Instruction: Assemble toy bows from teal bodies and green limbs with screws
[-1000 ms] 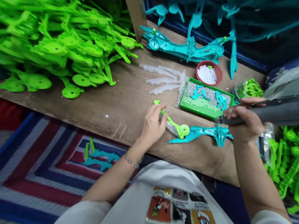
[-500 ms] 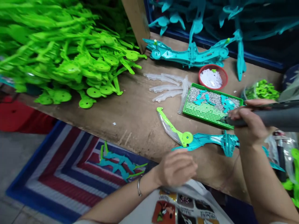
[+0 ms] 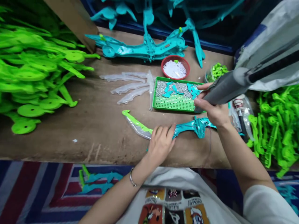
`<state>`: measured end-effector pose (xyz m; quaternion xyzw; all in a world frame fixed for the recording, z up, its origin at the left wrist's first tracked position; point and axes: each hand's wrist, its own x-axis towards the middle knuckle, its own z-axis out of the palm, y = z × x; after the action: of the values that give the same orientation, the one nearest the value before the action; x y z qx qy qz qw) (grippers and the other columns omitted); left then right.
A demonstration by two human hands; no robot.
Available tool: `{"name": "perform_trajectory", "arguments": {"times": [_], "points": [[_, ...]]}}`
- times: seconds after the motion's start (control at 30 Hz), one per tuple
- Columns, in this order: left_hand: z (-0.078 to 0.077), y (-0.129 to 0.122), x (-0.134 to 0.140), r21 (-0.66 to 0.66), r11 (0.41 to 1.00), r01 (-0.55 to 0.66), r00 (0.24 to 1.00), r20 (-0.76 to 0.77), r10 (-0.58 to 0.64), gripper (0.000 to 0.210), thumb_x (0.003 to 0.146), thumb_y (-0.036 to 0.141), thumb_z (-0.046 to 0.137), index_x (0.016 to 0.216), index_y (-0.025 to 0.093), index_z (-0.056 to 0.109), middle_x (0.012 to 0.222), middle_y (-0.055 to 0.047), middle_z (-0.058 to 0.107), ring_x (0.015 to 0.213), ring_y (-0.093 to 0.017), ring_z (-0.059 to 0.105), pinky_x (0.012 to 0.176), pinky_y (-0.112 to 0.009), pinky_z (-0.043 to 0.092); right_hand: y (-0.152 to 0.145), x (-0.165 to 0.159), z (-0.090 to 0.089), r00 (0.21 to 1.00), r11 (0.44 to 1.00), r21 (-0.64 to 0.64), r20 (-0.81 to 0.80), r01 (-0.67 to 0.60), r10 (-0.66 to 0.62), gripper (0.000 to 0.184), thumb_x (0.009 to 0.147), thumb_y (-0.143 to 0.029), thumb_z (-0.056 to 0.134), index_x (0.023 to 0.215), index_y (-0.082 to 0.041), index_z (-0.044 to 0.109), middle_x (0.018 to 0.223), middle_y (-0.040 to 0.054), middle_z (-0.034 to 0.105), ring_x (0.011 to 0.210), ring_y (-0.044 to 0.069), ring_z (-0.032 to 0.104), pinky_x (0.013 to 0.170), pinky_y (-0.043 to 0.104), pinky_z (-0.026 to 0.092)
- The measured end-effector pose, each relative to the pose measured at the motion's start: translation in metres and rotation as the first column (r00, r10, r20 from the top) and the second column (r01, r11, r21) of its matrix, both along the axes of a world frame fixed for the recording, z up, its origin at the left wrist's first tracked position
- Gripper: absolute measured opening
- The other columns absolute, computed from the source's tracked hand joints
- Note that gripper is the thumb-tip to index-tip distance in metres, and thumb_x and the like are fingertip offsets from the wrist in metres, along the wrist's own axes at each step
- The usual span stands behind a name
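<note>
The right hand (image 3: 216, 111) grips a gray tool (image 3: 225, 86). The left hand (image 3: 161, 144) rests across a green-and-teal assembly (image 3: 185, 127), its grip unclear.

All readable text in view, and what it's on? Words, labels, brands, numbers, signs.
None I can quote with confidence.
White shirt: rows of small lettering under the printed pictures, too small and blurred to read.
Grey tool in the right hand: no legible marking.
Teal part by the left hand: no legible marking.
</note>
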<state>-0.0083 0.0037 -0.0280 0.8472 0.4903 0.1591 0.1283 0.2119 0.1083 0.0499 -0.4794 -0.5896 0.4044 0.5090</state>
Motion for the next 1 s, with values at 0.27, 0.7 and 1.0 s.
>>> {"name": "perform_trajectory", "arguments": {"times": [0.27, 0.7, 1.0], "points": [[-0.007, -0.034, -0.071, 0.024, 0.996, -0.087, 0.996, 0.005, 0.087, 0.058, 0.092, 0.029, 0.061, 0.147, 0.020, 0.044, 0.127, -0.013, 0.065, 0.113, -0.032, 0.061, 0.099, -0.047, 0.045, -0.011, 0.006, -0.010, 0.998, 0.997, -0.022, 0.006, -0.069, 0.069, 0.053, 0.070, -0.042, 0.087, 0.113, -0.026, 0.061, 0.074, -0.0050, 0.063, 0.066, 0.014, 0.059, 0.066, 0.034, 0.053], [-0.006, -0.042, -0.138, 0.015, 0.990, -0.143, 0.989, -0.036, 0.144, 0.058, 0.091, 0.036, 0.062, 0.144, 0.021, 0.047, 0.126, -0.013, 0.065, 0.113, -0.033, 0.062, 0.099, -0.048, 0.047, -0.082, 0.055, -0.004, 0.959, 0.997, -0.023, 0.276, 0.068, -0.059, 0.056, 0.072, -0.034, 0.085, 0.124, -0.023, 0.065, 0.110, 0.0050, 0.073, 0.099, 0.019, 0.069, 0.088, 0.036, 0.058], [-0.013, -0.032, -0.173, 0.026, 0.989, -0.145, 0.988, -0.041, 0.146, 0.059, 0.090, 0.045, 0.061, 0.144, 0.029, 0.045, 0.130, -0.010, 0.063, 0.115, -0.035, 0.062, 0.101, -0.054, 0.050, -0.221, 0.087, -0.021, 0.793, 0.896, -0.433, 0.579, 0.100, 0.191, 0.021, 0.094, -0.036, 0.060, 0.093, -0.021, 0.074, 0.077, 0.0017, 0.075, 0.066, 0.018, 0.068, 0.060, 0.029, 0.051]]}}
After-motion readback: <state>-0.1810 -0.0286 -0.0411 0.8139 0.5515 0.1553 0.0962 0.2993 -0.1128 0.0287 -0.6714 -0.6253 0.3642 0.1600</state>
